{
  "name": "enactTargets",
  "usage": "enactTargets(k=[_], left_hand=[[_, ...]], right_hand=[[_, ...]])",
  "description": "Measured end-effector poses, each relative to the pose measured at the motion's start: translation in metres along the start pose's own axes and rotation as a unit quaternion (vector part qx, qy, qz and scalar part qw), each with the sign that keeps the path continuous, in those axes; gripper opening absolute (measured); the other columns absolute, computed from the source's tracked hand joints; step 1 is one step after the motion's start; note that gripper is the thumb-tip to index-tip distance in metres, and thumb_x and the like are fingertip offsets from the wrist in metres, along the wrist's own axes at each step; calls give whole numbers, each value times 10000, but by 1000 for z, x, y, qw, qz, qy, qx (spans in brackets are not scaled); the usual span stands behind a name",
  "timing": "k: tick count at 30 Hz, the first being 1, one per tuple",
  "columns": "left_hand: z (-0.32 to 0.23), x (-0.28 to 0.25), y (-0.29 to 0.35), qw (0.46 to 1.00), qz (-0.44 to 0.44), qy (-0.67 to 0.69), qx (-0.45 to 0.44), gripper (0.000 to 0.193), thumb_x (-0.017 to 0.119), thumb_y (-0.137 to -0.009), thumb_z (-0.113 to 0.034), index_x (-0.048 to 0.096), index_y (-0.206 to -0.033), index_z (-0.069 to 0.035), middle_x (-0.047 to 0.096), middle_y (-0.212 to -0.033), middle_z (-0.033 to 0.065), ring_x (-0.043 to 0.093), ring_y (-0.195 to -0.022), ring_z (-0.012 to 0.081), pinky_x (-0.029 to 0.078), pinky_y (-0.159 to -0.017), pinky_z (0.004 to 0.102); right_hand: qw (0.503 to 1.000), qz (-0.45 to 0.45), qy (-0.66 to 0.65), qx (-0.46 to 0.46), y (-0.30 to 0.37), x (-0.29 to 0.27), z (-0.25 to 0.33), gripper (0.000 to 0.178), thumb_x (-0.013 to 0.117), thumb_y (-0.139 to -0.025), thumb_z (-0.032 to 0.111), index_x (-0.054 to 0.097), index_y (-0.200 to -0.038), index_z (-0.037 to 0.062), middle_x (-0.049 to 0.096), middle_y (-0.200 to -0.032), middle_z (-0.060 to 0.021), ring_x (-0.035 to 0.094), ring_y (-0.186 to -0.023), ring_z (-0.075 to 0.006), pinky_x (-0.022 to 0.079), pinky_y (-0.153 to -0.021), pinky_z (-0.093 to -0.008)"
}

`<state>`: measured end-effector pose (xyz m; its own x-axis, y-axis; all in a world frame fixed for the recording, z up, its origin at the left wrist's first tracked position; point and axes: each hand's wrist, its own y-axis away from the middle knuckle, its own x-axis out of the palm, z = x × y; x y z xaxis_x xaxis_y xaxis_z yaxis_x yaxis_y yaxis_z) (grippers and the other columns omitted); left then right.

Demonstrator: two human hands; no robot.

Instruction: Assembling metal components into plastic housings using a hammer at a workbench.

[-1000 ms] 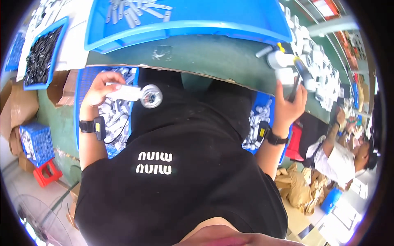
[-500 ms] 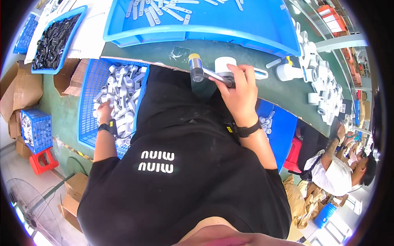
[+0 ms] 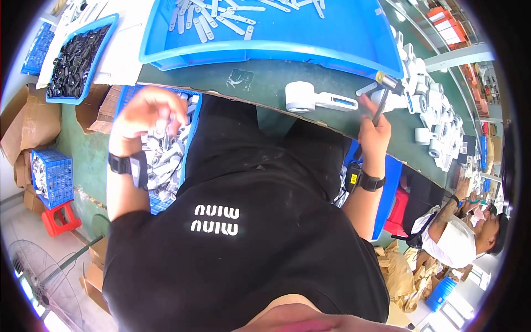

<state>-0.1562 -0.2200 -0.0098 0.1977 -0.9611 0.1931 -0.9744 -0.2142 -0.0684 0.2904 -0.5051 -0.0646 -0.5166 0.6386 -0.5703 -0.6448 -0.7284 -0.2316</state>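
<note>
My right hand (image 3: 375,135) is closed round the dark handle of a small hammer (image 3: 389,83), whose head has a yellow face and points up, away from me. To the left of that hand, a white plastic part (image 3: 300,96) with a round cup and a flat slotted arm lies near the table's front edge, untouched. My left hand (image 3: 149,115) is raised over a blue basket (image 3: 126,99) full of white and grey plastic parts (image 3: 168,160). Its fingers are curled, and what they hold, if anything, is unclear.
A big blue tray (image 3: 254,51) with flat grey strips stands beyond the table's green edge. White parts (image 3: 434,113) are heaped at the right. A blue tray of black pieces (image 3: 77,61) is at the far left. Another person (image 3: 456,238) works at the right.
My left hand has risen out of the basket, away from me. My right hand has carried the hammer to the right, off the white part, which remains on the table.
</note>
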Motion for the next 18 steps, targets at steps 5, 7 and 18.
enactTargets(k=[5,7,18], left_hand=[[-67,-15,-122,921,-167,-349,49,235,735,-991,-215,739,-1128,-25,716,-874,108,701,-808,248,567,-734,377],[-59,-27,-175,831,-253,-495,12,196,633,-920,-13,785,-1044,-10,753,-836,102,721,-746,209,574,-691,359],[2,-98,-250,650,-74,-729,-200,307,839,-850,-112,758,-1144,-81,771,-1128,151,730,-1088,351,581,-930,457]], right_hand=[[975,55,-172,128,4,0,20,497,523,-967,-49,716,-1409,74,789,-1245,-55,500,-528,-18,435,-502,-210],[977,69,-162,118,7,0,16,499,519,-966,-51,715,-1408,74,786,-1257,-57,506,-543,-17,445,-514,-209],[969,49,-230,72,23,-4,2,455,535,-948,-73,746,-1331,53,768,-1300,-68,568,-633,-24,477,-542,-201]])
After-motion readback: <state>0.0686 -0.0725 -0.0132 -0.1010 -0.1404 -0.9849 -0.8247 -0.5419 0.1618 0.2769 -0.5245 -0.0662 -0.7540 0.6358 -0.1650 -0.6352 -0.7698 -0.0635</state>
